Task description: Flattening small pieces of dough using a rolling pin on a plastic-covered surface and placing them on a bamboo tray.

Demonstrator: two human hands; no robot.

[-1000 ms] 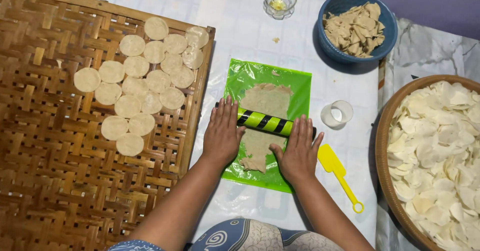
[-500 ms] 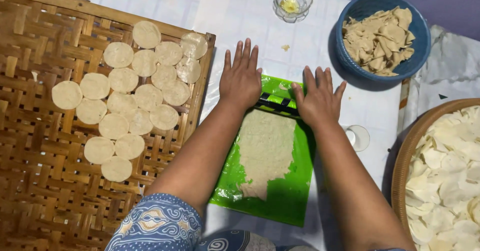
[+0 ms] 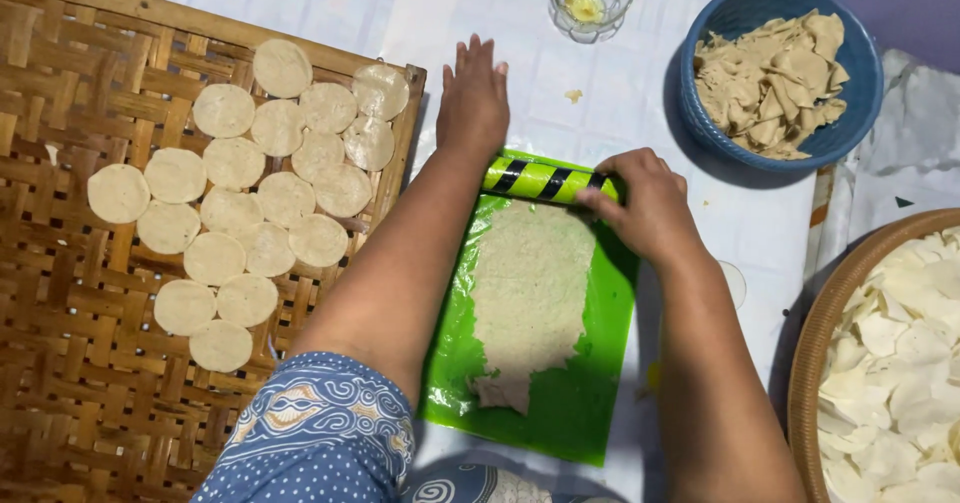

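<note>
Green-and-black striped rolling pin (image 3: 545,179) at the far end of flattened dough (image 3: 530,288) on a green sheet (image 3: 590,403), right hand (image 3: 648,208) curled around its end, left hand (image 3: 473,98) flat, fingers extended, beside a woven tray (image 3: 60,363).

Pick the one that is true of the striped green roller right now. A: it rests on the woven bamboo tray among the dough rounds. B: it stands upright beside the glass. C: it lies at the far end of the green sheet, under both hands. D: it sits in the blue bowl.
C: the roller lies across the far end of the green sheet, with the right hand gripping one end and the left hand flat over the other.
</note>
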